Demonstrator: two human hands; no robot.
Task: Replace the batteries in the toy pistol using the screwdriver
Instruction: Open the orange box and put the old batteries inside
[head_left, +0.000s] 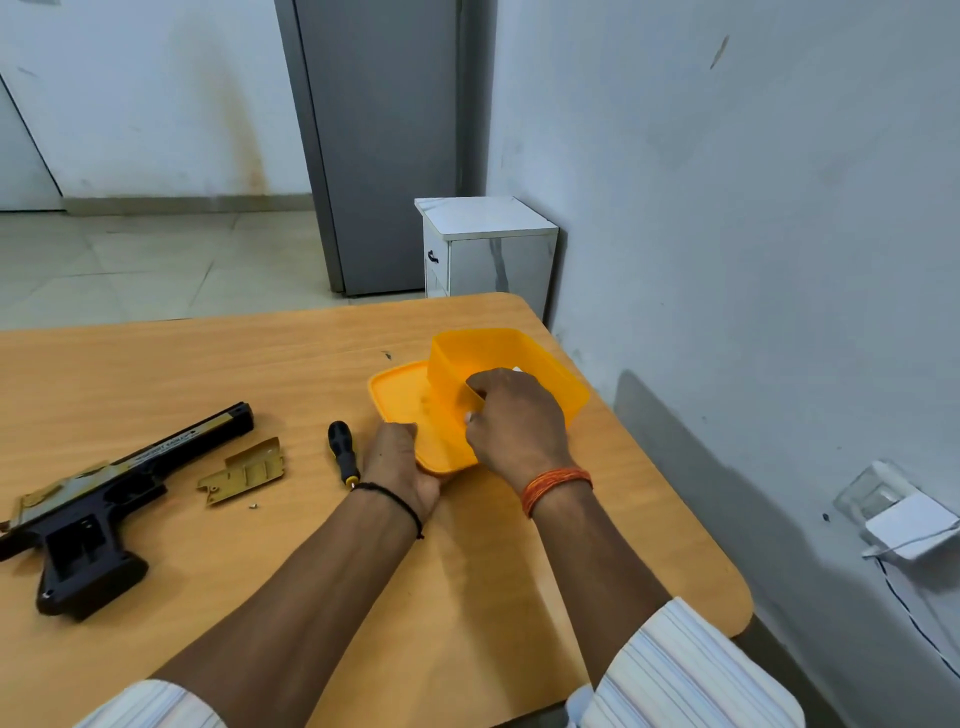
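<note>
Orange plastic fills the middle of the frame: a square orange plastic tub (511, 364) sits on its flat orange lid (402, 395), and the right hand (514, 418) curls over the tub's near wall, fingers dipping inside, with something small and white just visible by them; I cannot tell what they pinch. The left hand (397, 460) grips the lid's near corner. At lower left of the wooden table (156, 364) lies the black and gold toy pistol (98, 499), well apart from both hands, its long axis running up-right, grip compartment open. Between them lie the gold battery cover (244, 470), a tiny screw (253, 505) and the black-handled screwdriver (343, 451), which is just beside the left hand, so the left hand is nearer the pistol
</note>
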